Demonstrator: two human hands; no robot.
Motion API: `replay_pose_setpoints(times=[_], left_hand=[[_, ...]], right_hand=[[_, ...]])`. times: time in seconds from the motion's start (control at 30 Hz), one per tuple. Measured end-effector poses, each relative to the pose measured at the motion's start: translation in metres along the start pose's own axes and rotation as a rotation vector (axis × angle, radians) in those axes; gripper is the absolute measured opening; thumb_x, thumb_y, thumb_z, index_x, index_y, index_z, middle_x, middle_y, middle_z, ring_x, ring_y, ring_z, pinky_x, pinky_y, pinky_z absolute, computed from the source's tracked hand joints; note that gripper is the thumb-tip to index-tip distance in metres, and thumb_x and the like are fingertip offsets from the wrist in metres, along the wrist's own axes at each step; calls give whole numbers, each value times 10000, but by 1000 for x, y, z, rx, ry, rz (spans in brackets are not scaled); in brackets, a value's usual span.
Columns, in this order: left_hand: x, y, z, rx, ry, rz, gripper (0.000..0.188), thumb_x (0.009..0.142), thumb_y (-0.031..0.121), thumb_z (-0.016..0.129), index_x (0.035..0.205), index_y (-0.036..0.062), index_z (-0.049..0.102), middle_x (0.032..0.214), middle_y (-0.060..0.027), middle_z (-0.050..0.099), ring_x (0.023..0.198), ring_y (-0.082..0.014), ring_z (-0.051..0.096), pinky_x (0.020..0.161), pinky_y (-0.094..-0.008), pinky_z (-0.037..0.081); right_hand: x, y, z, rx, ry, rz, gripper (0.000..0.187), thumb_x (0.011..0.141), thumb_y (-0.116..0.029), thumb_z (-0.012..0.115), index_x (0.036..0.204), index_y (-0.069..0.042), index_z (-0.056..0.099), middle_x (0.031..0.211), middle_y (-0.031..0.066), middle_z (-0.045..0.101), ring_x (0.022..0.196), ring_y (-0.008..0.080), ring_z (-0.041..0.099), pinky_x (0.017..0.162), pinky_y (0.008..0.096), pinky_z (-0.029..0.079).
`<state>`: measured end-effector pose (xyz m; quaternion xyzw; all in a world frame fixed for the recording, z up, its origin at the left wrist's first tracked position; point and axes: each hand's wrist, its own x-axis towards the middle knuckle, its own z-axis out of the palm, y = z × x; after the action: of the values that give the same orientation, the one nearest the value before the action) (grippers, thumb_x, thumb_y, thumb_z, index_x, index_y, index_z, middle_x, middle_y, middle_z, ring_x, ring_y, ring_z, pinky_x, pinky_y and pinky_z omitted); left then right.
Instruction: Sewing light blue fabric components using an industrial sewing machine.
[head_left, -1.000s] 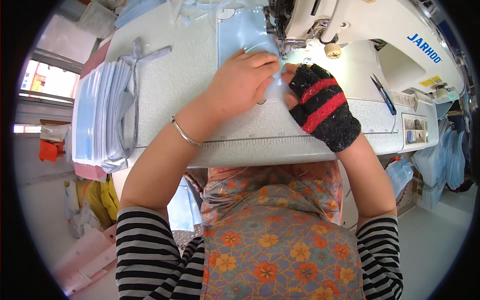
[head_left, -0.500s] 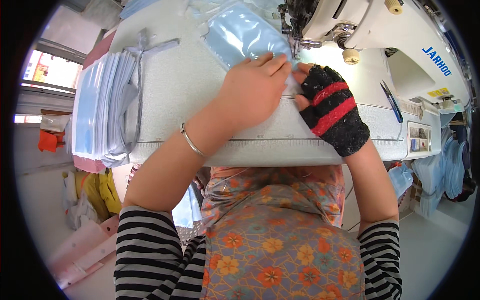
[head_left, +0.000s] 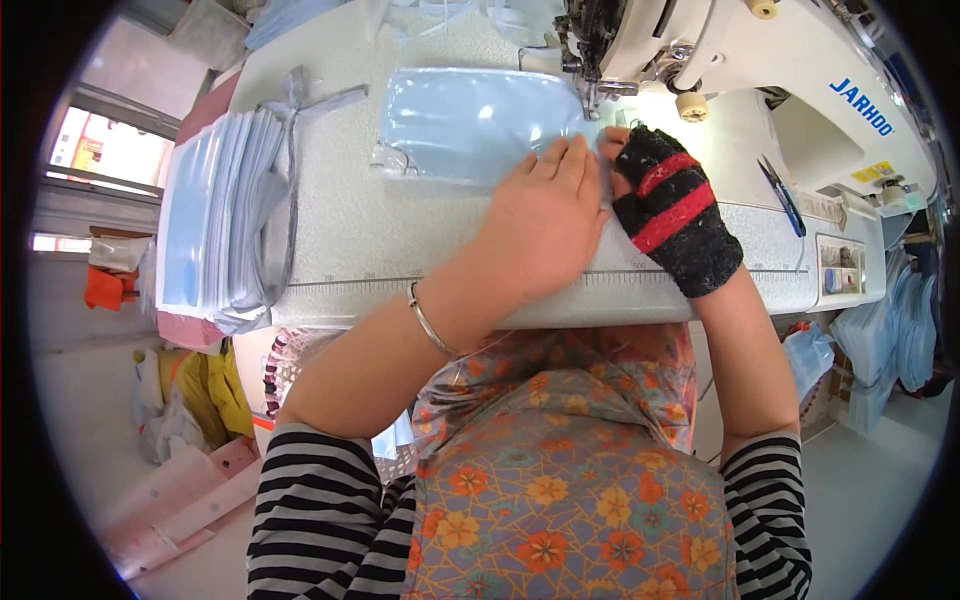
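A glossy light-blue rectangular piece [head_left: 460,125], like a thin plastic-faced pouch, lies on the sewing machine bed with its right end close under the needle and presser foot [head_left: 592,112]. My left hand [head_left: 548,215] is laid flat over its lower right corner, fingers stretched out and side by side. On my right hand [head_left: 675,205] is a black fingerless glove with red stripes. Its bare fingers curl at the piece's right edge and seem to grip it; the fingertips are partly hidden. Loose thread [head_left: 395,158] shows at the piece's left end.
A tied stack of similar light-blue pieces [head_left: 225,205] stands at the left. Thread snips [head_left: 782,195] lie right of my gloved hand, near a small parts tray [head_left: 840,270]. The white machine arm [head_left: 820,90] overhangs the back right. More blue pieces [head_left: 885,320] hang at the far right.
The light-blue piece has turned from a slant to nearly straight across, its left end swinging toward me. My left hand has shifted right and nearer; my right hand stays near the needle.
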<state>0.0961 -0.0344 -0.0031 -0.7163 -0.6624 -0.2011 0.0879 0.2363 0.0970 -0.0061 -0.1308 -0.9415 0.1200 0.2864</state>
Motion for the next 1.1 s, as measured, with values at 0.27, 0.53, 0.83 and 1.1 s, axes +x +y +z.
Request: replay_pose_setpoints(times=[0.27,0.53,0.83,1.1], left_hand=[[10,-6,-4,-129,19,37,451,818,191,701,1151,-90,583,1185,-216,561,1096,-365,585,978,-455,475],[22,-28,3,-193,50,56,361,812,128,683,1098,-66,581,1178,-208,562,1067,-371,587,935,-428,496],[40,-57,16,-176,98,36,305,819,99,657,1085,-38,596,1178,-170,588,1048,-349,607,906,-417,516],[37,-76,1,64,342,-56,276,780,105,674,1033,-3,658,1115,-138,645,1030,-314,629,893,-448,514]], right_hand=[[-2,0,1,43,-31,72,225,860,2,557,1061,-15,656,1128,153,669,1021,355,633,897,415,522],[-1,8,8,-49,16,0,258,853,9,570,1091,-37,658,1157,151,659,1060,347,623,924,428,514],[2,11,14,-122,68,-27,240,873,-8,574,1091,-53,663,1144,148,662,1033,350,631,909,428,519],[-1,23,21,-102,134,51,118,891,-64,600,955,-45,697,1031,151,693,963,338,651,876,415,529]])
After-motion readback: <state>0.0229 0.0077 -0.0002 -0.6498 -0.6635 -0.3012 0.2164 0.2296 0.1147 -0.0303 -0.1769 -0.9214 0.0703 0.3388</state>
